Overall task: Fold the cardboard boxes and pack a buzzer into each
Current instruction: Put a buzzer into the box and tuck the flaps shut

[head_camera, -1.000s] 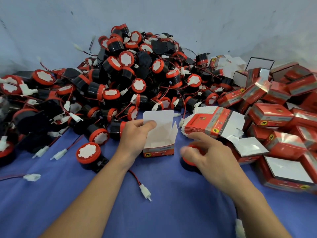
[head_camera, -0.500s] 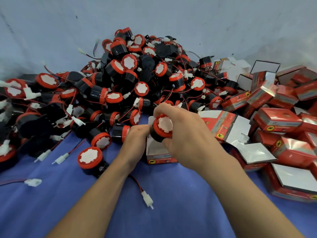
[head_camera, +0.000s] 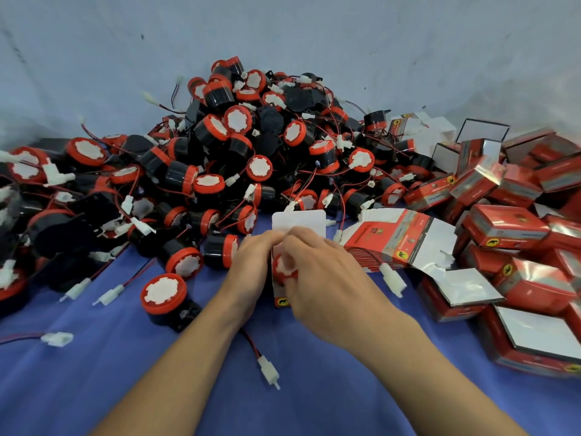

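A small red cardboard box (head_camera: 279, 298) stands open at the centre, its white lid flap (head_camera: 298, 220) raised behind my hands. My left hand (head_camera: 254, 265) grips the box's left side. My right hand (head_camera: 320, 278) presses a red-and-black buzzer (head_camera: 283, 267) down into the box opening; only the buzzer's red rim and white face show. A big heap of buzzers (head_camera: 239, 146) with red wires and white plugs lies behind. A stack of flat unfolded boxes (head_camera: 399, 243) sits just right of my hands.
Packed red boxes (head_camera: 509, 221) pile up at the right. One loose buzzer (head_camera: 163, 294) lies left of my left wrist, with white plugs (head_camera: 268, 372) scattered on the blue cloth (head_camera: 94, 372). A pale wall rises behind the heap.
My right hand picked a buzzer off the cloth, lifted it over the box, and has now lowered it into the box opening. My left hand kept hold of the box.
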